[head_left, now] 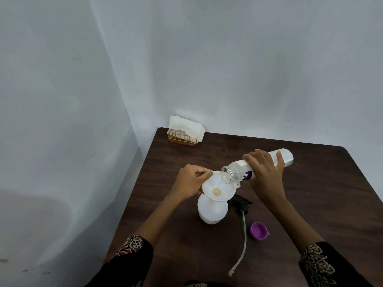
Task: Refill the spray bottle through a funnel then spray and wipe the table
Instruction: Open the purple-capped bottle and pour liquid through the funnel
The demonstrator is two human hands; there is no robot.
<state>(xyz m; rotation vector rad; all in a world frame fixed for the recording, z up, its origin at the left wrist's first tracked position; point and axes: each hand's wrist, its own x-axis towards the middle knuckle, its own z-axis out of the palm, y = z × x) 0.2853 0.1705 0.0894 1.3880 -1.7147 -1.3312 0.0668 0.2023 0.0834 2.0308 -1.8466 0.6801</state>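
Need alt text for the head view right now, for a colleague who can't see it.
The right hand tips an uncapped refill bottle over a white funnel, pinched by the left hand, atop the spray bottle. Spray head and purple cap lie on the table.

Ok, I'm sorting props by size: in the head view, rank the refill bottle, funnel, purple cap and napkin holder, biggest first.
1. Refill bottle
2. Funnel and napkin holder look similar; the holder sits farther away, so that order is unsure.
3. Purple cap

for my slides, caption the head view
Right hand tips refill bottle into funnel held by left hand.
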